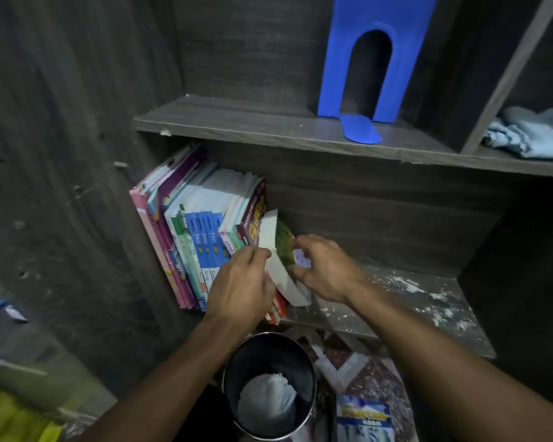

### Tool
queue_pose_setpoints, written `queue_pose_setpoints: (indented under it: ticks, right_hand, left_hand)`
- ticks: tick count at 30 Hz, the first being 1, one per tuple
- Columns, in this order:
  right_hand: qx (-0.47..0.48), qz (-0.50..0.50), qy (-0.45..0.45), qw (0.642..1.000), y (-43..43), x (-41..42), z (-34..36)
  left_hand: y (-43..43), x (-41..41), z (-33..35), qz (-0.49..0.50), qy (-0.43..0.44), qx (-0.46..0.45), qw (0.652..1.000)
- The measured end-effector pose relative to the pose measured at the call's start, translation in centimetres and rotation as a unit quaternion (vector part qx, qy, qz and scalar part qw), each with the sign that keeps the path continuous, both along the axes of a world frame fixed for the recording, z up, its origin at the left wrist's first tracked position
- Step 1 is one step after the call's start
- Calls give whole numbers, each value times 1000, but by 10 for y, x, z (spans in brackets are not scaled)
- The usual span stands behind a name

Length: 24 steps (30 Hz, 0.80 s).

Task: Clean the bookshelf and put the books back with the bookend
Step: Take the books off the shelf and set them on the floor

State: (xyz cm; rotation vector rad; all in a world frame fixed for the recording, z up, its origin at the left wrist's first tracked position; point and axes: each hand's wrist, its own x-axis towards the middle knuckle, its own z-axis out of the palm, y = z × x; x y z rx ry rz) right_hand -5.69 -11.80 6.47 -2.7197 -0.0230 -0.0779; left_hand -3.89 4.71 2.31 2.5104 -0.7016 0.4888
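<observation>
A row of books [198, 237] leans to the left on the lower shelf [406, 298] of a dark wooden bookshelf. A green-covered book [280, 250] with white page edges stands at the right end of the row. My left hand [240, 288] grips its page edge and my right hand [324, 269] holds its cover side. White dust and flakes cover the bare shelf to the right. A blue bookend [367, 59] stands on the upper shelf [237, 122].
A light blue cloth [530, 132] lies in the compartment at the upper right. A round metal bin [268, 384] with crumpled white paper stands on the floor under my arms. Another book [364, 419] lies on a patterned rug beside it.
</observation>
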Motion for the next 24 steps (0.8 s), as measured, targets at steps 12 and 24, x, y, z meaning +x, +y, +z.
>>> queue_pose_setpoints:
  ticks: [12, 24]
  right_hand:
    - [88, 13, 13, 996, 34, 43, -28]
    - [101, -41, -42, 993, 54, 38, -56]
  left_hand:
    - [17, 15, -6, 98, 19, -184, 978]
    - [15, 30, -3, 120, 123, -326, 930]
